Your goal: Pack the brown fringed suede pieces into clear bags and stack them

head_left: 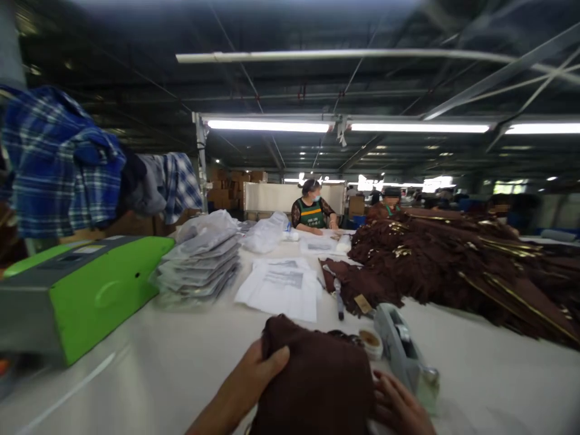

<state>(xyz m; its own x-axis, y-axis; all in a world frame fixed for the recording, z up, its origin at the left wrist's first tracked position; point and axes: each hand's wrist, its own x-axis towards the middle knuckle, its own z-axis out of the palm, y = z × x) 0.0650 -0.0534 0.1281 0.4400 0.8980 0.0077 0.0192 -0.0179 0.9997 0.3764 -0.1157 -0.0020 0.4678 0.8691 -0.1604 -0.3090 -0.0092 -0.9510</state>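
Observation:
A folded piece of dark brown fabric (317, 380) is held up at the bottom middle of the head view. My left hand (254, 377) grips its left edge, thumb on top and fingers hidden behind. At the right edge, my right hand (399, 402) has its fingers bent against the cloth, partly behind it and a little blurred. Just beyond the fabric are a roll of tape (370, 343) and a grey tape dispenser (401, 344). White printed plastic bags (281, 287) lie flat farther up the table.
A green and grey machine (104, 290) stands at left, beside a stack of bagged items (199, 263). A large heap of brown garments (453, 266) covers the right side. Across the white table (181, 362) sits a co-worker (312, 208). Plaid shirts (63, 163) hang at upper left.

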